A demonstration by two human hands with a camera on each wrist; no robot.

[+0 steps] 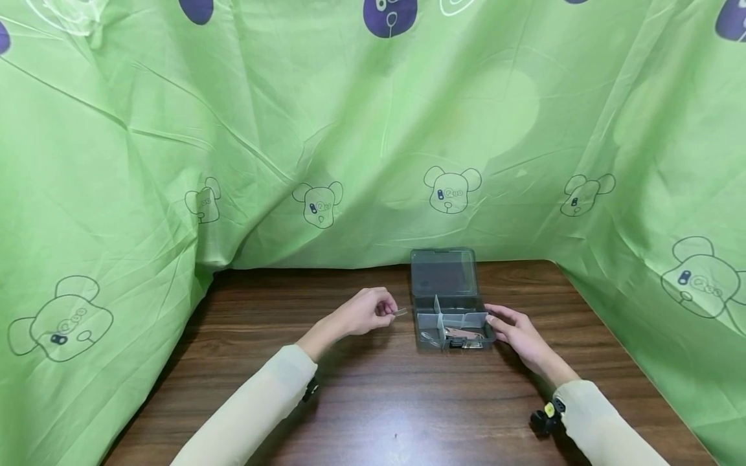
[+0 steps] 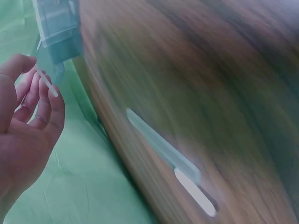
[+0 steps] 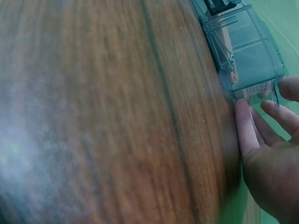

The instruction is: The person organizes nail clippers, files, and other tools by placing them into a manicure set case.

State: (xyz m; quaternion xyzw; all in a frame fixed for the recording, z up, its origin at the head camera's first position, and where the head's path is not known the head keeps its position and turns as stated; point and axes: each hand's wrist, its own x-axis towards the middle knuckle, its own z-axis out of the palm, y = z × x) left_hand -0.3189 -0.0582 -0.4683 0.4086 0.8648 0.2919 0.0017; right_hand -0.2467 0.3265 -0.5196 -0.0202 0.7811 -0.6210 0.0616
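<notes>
My left hand (image 1: 368, 310) pinches a small clear strip (image 1: 401, 312) between thumb and fingertips, just left of the box. Edge-on in the left wrist view, the strip (image 2: 48, 84) looks thin and whitish. The smoky, see-through compartment box (image 1: 428, 343) stands with its hinged lid (image 1: 444, 273) raised at the back. Pale dividers (image 1: 430, 321) split its inside. A pinkish flat item (image 1: 463, 333) and small clear pieces lie in the front compartments. At the box's right end, my right hand (image 1: 523, 336) touches the wall with fairly straight fingers and thumb; some contact is hidden.
The box stands on a dark wood-grain table (image 1: 373, 382). A green curtain (image 1: 373, 142) with bear drawings hangs behind and along both sides. Blurred bright reflections (image 2: 194, 191) show on the tabletop in the left wrist view. A black device (image 1: 544, 422) is on my right wrist.
</notes>
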